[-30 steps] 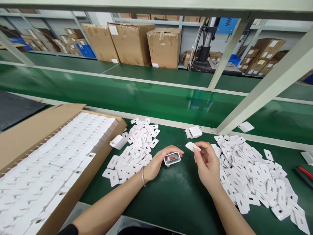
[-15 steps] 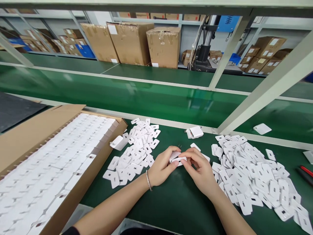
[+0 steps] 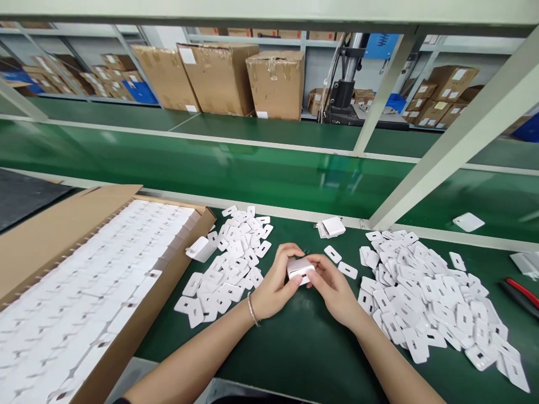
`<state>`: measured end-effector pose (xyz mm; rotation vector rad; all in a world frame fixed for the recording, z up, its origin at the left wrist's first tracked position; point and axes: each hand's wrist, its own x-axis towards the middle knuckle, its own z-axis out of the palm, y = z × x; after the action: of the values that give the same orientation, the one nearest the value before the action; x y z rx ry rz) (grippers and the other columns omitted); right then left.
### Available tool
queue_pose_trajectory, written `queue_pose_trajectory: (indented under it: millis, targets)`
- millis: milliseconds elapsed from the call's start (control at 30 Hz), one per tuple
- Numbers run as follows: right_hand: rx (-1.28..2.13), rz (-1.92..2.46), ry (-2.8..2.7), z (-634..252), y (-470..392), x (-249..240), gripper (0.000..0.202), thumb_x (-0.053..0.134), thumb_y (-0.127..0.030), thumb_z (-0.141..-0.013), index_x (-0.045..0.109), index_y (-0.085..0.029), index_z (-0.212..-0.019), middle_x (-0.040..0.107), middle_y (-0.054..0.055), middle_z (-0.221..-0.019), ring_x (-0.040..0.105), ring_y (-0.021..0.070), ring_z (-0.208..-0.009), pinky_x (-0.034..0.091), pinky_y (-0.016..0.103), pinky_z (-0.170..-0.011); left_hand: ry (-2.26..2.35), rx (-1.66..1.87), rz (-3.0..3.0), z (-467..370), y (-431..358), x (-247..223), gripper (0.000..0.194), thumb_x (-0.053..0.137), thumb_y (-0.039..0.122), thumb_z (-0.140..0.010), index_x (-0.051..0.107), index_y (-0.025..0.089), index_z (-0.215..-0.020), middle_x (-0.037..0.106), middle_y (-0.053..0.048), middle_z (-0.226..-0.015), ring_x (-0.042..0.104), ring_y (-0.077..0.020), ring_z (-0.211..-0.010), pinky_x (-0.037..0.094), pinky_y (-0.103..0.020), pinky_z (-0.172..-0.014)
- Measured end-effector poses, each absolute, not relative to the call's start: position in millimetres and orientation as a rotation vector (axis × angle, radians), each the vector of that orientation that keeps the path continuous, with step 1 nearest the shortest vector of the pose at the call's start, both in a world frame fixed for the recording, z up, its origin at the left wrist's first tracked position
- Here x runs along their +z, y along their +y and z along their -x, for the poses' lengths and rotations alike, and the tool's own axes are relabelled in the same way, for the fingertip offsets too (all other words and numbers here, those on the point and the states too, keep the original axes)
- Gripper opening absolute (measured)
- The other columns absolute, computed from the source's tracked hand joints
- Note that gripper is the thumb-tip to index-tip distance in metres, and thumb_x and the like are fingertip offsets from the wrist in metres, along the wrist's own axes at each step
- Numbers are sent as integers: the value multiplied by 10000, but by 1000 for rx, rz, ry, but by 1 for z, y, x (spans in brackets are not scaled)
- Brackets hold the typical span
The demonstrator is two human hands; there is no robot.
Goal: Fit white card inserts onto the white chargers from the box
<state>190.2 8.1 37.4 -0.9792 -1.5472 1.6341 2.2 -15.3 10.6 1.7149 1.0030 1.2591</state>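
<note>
Between my two hands is a white plug-in charger point(image 3: 298, 266), its metal prongs pointing away from me and its slotted end face turned toward me. My left hand point(image 3: 278, 280) wraps around its left side, thumb along the near edge. My right hand point(image 3: 332, 283) grips the right side, with the thumb pressed on the slotted end cover. Just beyond my right hand lie two loose white end covers point(image 3: 347, 270). A heap of white end covers point(image 3: 429, 297) spreads to the right, and a smaller pile of white plates point(image 3: 236, 252) lies to the left.
An open carton point(image 3: 138, 314) packed with rows of white chargers stands at left. Another white charger point(image 3: 333, 226) lies near the bench's back rail. Red-and-black handled pliers point(image 3: 522, 294) rest at far right. A slanted metal post point(image 3: 442, 140) rises behind the right heap.
The end cover, held at the charger's near end before, now sits against it, and my right thumb presses on it. My right hand has closed in around the charger. The view has shifted slightly.
</note>
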Motion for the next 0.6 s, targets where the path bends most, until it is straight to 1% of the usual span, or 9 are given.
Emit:
queue_pose_trajectory:
  millis: [100, 167, 233, 367, 500, 600]
  targets:
    - [1543, 966, -1494, -191, 10, 36, 418, 691, -597, -941, 614, -265, -1184, 649, 49, -1067, 653, 205, -977, 562, 355, -867, 1032, 1210, -1719, -2, -14, 13, 416, 446, 487, -1091, 482, 261, -1438, 533, -111, -1288, 564, -249, -1150, 499, -402, -992]
    - [1524, 952, -1484, -192, 11, 36, 425, 714, -585, -931, 613, -273, -1201, 649, 53, -1094, 661, 210, -1012, 563, 365, -915, 1002, 1178, -1781, -1, -14, 15, 409, 419, 473, -1104, 527, 266, -1440, 598, -97, -1251, 567, -242, -1132, 489, -396, -1001]
    - [1528, 935, -1484, -192, 11, 36, 433, 716, -584, -933, 610, -284, -1226, 654, 60, -1134, 663, 213, -1054, 561, 370, -954, 984, 1183, -1830, -1, -13, 17, 407, 400, 461, -1113, 560, 267, -1432, 632, -87, -1216, 559, -235, -1105, 483, -386, -992]
    - [1540, 939, -1498, -191, 9, 36, 444, 710, -576, -945, 602, -306, -1281, 659, 58, -1169, 668, 205, -1066, 563, 365, -973, 971, 1211, -1831, 0, -14, 17, 411, 374, 430, -1124, 570, 275, -1450, 633, -82, -1171, 543, -223, -1049, 481, -369, -953]
    - [1540, 943, -1539, -192, 10, 36, 460, 666, -582, -971, 606, -305, -1333, 668, 64, -1187, 672, 211, -1066, 571, 375, -975, 976, 1222, -1799, -2, -15, 14, 395, 419, 423, -1115, 607, 285, -1434, 596, -68, -1075, 543, -208, -972, 488, -342, -873]
    - [1487, 966, -1564, -192, 9, 37, 432, 629, -596, -985, 649, -282, -1280, 689, 69, -1161, 677, 220, -1061, 578, 373, -956, 982, 1235, -1782, -5, -16, 11, 389, 443, 423, -1107, 635, 271, -1409, 589, -72, -1073, 547, -201, -939, 487, -333, -828]
